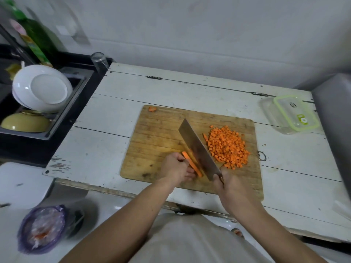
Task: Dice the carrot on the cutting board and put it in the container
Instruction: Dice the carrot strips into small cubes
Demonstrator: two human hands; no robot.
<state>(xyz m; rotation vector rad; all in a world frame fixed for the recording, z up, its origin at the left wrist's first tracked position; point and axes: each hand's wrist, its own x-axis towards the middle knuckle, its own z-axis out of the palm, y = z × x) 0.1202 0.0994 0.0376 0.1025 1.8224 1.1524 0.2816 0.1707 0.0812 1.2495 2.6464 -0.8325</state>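
A wooden cutting board (155, 133) lies on the white table. My left hand (175, 168) holds a long carrot strip (191, 163) against the board near its front edge. My right hand (226, 184) grips the handle of a cleaver (197, 149), whose blade stands right beside the strip on its right. A pile of diced carrot (228, 147) sits on the board's right half. A small carrot end (152, 109) lies at the board's far left corner. The clear container (269, 112) with a green-rimmed lid (296, 112) resting on it stands at the table's far right.
A black sink (62, 118) at left holds white bowls (41, 88) and a yellow bowl (24, 123). A glass (99, 60) and a green bottle (36, 38) stand behind it. A purple bag of scraps (42, 227) sits low at left. A grey object (334, 114) borders the table's right.
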